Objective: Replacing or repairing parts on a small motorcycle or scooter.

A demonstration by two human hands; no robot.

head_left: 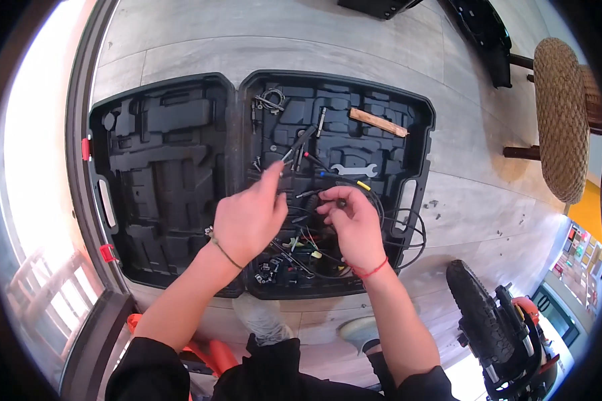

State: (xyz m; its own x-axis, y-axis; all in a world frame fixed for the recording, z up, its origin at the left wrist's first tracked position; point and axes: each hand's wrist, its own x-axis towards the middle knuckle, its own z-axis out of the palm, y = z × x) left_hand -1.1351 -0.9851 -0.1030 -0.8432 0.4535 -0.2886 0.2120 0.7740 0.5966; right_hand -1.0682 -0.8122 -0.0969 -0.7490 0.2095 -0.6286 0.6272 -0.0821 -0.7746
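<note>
From the head view, I see a black case point(170, 117) lying spread on the floor, its right half strewn with parts. The left hand point(251, 217) has its index finger stretched to the lower end of a dark rod point(303, 142), left of that half's middle; I can't tell whether it grips it or only touches it. The right hand point(356, 224) is curled near the middle, thumb and fingers about a small dark piece point(342, 202); whether it's pinched, I can't tell.

What worries me is the cable point(424, 235), which loops out over the case's right edge beside that hand. A wrist catching it could drag parts along. The little fittings point(269, 267) by the near left corner of that half could scatter if the tray were bumped, and a loose fingertip hold might drop something into the moulded hollows. The wrench point(354, 170), toward the right edge, could hide small bits beneath it.

As for writing, I can make out no label inside the case; any stamp on the wrench is too small to read. The posters point(578, 260) at far right are too blurred.
</note>
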